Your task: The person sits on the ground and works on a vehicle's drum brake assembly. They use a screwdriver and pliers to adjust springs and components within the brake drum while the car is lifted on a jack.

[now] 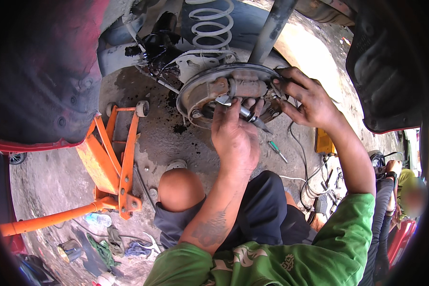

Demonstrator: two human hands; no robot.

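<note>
rusty metal covers much of the round brake plate (pixel 202 78), which sits above the floor (pixel 47 183), in front of the person. a worn cylinder (pixel 247 88) lies across it near its upper edge. the left hand (pixel 236 138) is at the plate's lower edge, fingers curled, pinching a slim metal tool (pixel 246 113) whose silver end points up and to the left. the right hand (pixel 312 100) is at the plate's right edge, fingers bent, thumb below; whether it pinches a small part there, i cannot tell. a pale coil spring (pixel 212 34) stands beyond the plate's upper edge. on the floor, a green screwdriver (pixel 277 151) lies near the plate's lower right edge, a yellow box (pixel 324 142) is farther right, and an orange jack (pixel 97 167) stands to the left.
</note>
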